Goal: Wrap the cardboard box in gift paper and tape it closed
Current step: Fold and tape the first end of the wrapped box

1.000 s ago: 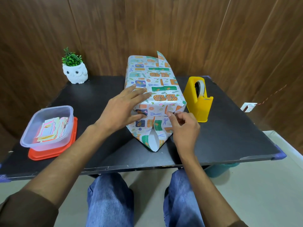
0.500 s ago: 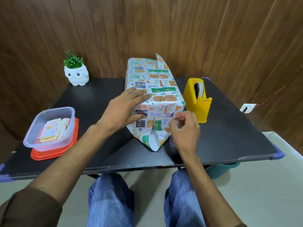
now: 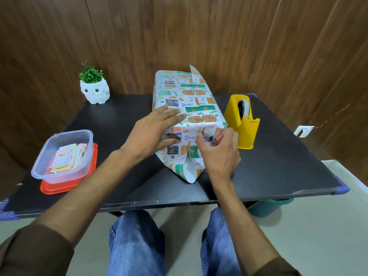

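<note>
Yellow tape dispenser (image 3: 239, 124) just beside wrapped box (image 3: 187, 90); plastic tub (image 3: 59, 177) apart

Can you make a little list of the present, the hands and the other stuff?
box: wrapped in gift paper, near flap not folded up
left hand: flat on the box
right hand: pinches gift paper at near end
tape dispenser: yellow, right of box
tub: clear, paper slips inside, on red lid
owl pot: far left, holds plant
</note>
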